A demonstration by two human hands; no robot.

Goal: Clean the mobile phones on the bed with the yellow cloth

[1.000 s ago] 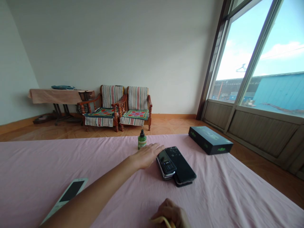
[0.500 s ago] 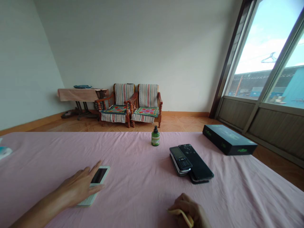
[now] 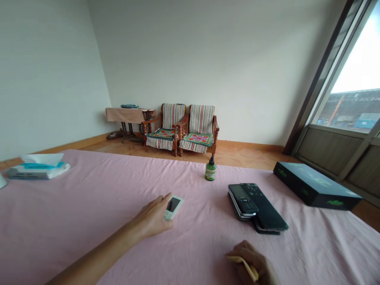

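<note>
From the head camera, and it's the left hand (image 3: pixel 156 217) out over the middle of the pink sheet (image 3: pixel 103 182), and it has the white phone (image 3: pixel 173 206) by its left side, fingers and thumb closed around it! Screen up, just left of the sheet's centre; whether it's clear of the fabric, I can't tell. Down at the near edge, right of centre, the right hand (image 3: pixel 251 263) is curled tight on a folded yellow cloth (image 3: pixel 243 264), well apart from its partner.

Ahead of that fist, toward the right edge, a keypad phone (image 3: pixel 244 201) tops a small stack, right up beside a larger black phone (image 3: pixel 265 209) that rests on another dark slab. Near the far edge a green bottle (image 3: pixel 210 173) stands upright. Over at the far right corner lies a flat black box (image 3: pixel 316 188), and toward the far left corner, a pack of wipes (image 3: pixel 40 170)!
</note>
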